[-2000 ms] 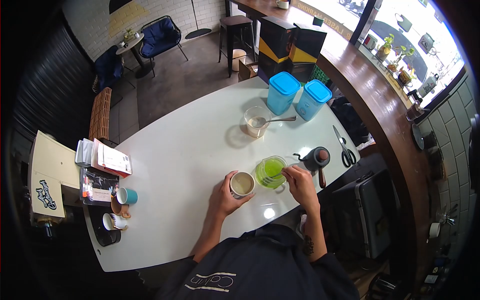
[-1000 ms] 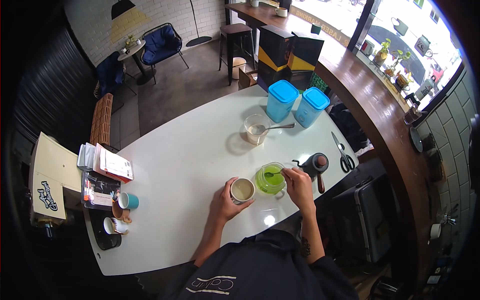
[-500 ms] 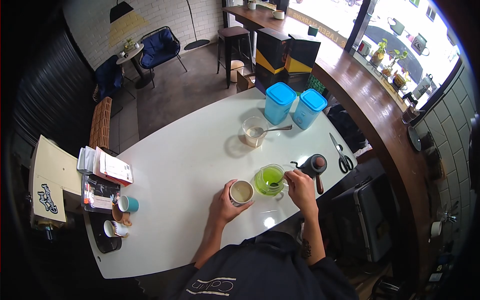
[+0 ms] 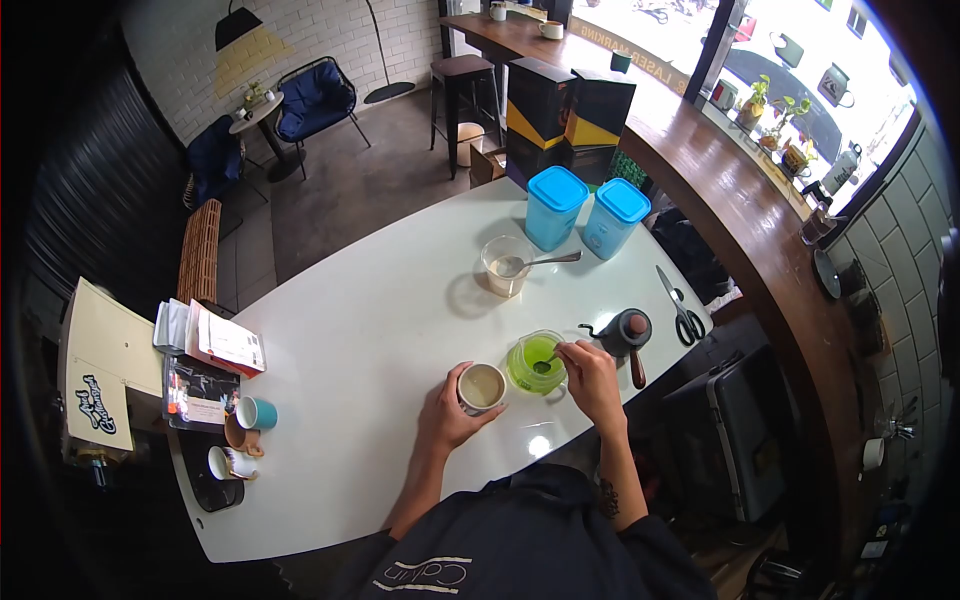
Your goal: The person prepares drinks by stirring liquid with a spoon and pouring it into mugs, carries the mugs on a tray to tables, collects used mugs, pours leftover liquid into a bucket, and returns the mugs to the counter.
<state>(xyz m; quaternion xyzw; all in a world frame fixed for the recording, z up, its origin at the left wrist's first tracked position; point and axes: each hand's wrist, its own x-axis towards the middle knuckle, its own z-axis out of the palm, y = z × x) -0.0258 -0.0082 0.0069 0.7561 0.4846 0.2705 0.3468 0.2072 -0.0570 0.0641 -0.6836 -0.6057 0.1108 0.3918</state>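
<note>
My left hand (image 4: 450, 418) is wrapped round a cup (image 4: 482, 387) with pale beige contents, standing upright near the table's front edge. Just right of it is a clear glass jug (image 4: 525, 377) of bright green liquid. My right hand (image 4: 595, 382) pinches a spoon (image 4: 544, 366) whose bowl dips into the green liquid; its handle is mostly hidden by the fingers. Behind the right hand stands a dark gooseneck kettle (image 4: 629, 330) with a wooden handle. Farther back, a clear plastic cup (image 4: 502, 275) has a metal spoon (image 4: 555, 258) in it.
Two blue-lidded containers (image 4: 556, 208) stand at the back of the white table (image 4: 350, 350), before black boxes (image 4: 538, 115). Black-handled scissors (image 4: 688, 322) lie near the right edge. Several mugs (image 4: 257, 412) and some papers (image 4: 228, 338) sit at the left end.
The spoon in my right hand has shifted slightly left within the green liquid, its bowl now showing nearer the jug's middle. My left hand stays round the cup. The view has moved slightly.
</note>
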